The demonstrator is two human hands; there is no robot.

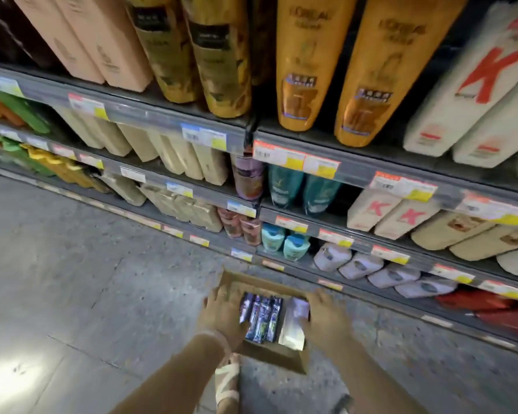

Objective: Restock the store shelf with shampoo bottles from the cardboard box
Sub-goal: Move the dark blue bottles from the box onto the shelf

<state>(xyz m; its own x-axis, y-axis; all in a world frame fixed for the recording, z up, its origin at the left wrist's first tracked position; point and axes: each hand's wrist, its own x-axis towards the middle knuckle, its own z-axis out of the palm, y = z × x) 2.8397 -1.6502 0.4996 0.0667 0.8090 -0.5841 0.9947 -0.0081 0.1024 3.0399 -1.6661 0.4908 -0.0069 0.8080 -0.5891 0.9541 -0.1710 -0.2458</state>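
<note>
Head view: cardboard box on the floor below the store shelf.
Shampoo bottles: lying inside the box.
Left hand: fingers spread on the box's left edge.
Right hand: fingers curled over the right edge.

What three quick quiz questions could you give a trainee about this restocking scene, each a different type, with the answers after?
1. True or false: the cardboard box sits on the floor in front of the shelves.
2. Multiple choice: where are the two hands? A) on the top shelf, B) at the box, one on each side, C) on the price tags.
3. Fill in: the big red letter on the white bottles at upper right is ___.

Key
1. True.
2. B: the left hand and right hand flank the dark bottles inside the box.
3. K.
</note>
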